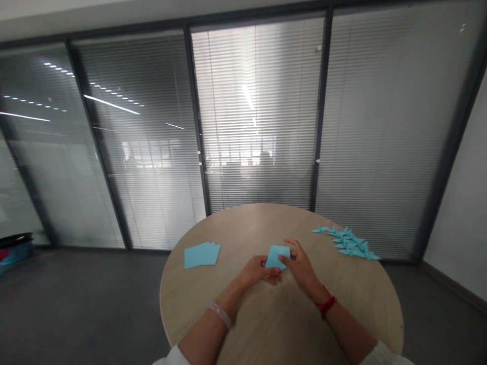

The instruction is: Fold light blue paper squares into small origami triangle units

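Observation:
Between my hands is a small light-blue square of folded paper [277, 253], held just above the table. My left hand [256, 272] grips its lower left side, thumb on top and fingers underneath. On the right edge, my right hand [300, 262] pinches the paper with the thumb on its face; the index finger is raised beyond the far corner. Several blue paper sheets [201, 255] lie in a loose stack to the left. Off to the right, several folded blue paper cranes [348, 241] lie in a cluster.
The round wooden table [262, 218] has its far edge close to a glass partition with blinds [258, 111]. A dark bin-like container [15, 246] stands on the grey floor at the far left. A white wall [464, 218] rises on the right.

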Demonstrator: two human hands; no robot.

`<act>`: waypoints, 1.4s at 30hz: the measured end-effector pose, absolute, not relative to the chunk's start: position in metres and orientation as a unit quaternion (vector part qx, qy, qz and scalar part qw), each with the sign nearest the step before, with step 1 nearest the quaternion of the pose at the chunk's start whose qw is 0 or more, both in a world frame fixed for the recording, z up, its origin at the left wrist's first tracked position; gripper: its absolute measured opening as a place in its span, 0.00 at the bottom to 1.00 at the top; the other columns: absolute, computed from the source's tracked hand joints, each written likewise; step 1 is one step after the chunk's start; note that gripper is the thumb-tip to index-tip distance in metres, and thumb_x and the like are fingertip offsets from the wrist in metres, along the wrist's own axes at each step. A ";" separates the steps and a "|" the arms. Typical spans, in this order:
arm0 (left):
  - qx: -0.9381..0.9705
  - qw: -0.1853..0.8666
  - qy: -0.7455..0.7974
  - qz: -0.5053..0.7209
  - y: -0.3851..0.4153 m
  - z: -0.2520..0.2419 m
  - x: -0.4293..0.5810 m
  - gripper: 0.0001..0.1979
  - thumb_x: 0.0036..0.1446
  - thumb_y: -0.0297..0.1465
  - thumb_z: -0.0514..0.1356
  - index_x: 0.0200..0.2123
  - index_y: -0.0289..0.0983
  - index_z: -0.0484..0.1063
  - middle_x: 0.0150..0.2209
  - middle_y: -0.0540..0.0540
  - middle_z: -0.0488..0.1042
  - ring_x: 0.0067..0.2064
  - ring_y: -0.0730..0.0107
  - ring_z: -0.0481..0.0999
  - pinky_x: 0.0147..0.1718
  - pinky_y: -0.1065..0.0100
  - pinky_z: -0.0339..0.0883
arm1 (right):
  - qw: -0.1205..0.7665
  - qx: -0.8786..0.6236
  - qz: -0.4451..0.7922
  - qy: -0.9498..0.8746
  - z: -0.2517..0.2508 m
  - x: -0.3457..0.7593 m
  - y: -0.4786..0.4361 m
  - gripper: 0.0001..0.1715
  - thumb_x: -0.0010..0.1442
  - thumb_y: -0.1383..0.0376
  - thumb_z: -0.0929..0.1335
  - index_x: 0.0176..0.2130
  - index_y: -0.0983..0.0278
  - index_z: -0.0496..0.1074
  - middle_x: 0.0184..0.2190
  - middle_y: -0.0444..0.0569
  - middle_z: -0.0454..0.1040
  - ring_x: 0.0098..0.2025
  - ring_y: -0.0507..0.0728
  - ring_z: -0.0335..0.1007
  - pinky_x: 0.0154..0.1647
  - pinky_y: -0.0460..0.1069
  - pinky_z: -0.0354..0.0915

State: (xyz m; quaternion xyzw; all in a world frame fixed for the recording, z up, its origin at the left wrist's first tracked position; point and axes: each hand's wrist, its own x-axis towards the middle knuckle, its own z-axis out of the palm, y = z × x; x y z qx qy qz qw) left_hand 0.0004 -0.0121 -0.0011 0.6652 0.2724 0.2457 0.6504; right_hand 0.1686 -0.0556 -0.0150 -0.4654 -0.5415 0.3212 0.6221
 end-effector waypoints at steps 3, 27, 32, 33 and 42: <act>0.654 0.654 0.277 0.259 -0.013 -0.001 0.000 0.23 0.35 0.39 0.70 0.33 0.30 0.74 0.31 0.40 0.78 0.32 0.61 0.78 0.36 0.60 0.70 | 0.637 -0.472 0.302 -0.530 -0.013 0.169 -0.057 0.36 0.47 0.55 0.71 0.51 0.64 0.57 0.28 0.46 0.74 0.29 0.58 0.72 0.30 0.50 0.67; 0.647 0.690 0.232 0.228 -0.014 -0.003 -0.004 0.24 0.37 0.42 0.69 0.33 0.30 0.72 0.33 0.40 0.76 0.33 0.59 0.78 0.35 0.58 0.69 | 0.668 -0.516 0.198 -0.498 -0.019 0.181 -0.050 0.32 0.49 0.48 0.69 0.48 0.63 0.64 0.33 0.50 0.75 0.31 0.59 0.71 0.34 0.51 0.66; 0.653 0.687 0.225 0.226 -0.015 -0.002 -0.003 0.25 0.38 0.45 0.67 0.32 0.30 0.71 0.32 0.39 0.76 0.32 0.59 0.78 0.35 0.58 0.69 | 0.668 -0.524 0.185 -0.494 -0.019 0.181 -0.049 0.32 0.49 0.47 0.69 0.47 0.63 0.64 0.32 0.49 0.75 0.31 0.59 0.70 0.33 0.51 0.66; 0.653 0.688 0.223 0.225 -0.015 -0.002 -0.003 0.26 0.39 0.46 0.67 0.33 0.30 0.71 0.32 0.39 0.76 0.32 0.59 0.78 0.35 0.58 0.69 | 0.667 -0.525 0.185 -0.495 -0.019 0.181 -0.049 0.32 0.49 0.47 0.69 0.47 0.63 0.64 0.32 0.50 0.75 0.31 0.59 0.70 0.33 0.51 0.66; 0.663 0.659 0.235 0.265 -0.017 0.002 -0.004 0.25 0.37 0.41 0.70 0.35 0.30 0.72 0.34 0.39 0.77 0.36 0.58 0.78 0.38 0.58 0.70 | 0.683 -0.513 0.186 -0.486 -0.021 0.184 -0.046 0.27 0.50 0.49 0.68 0.43 0.63 0.64 0.35 0.50 0.75 0.33 0.59 0.71 0.37 0.53 0.67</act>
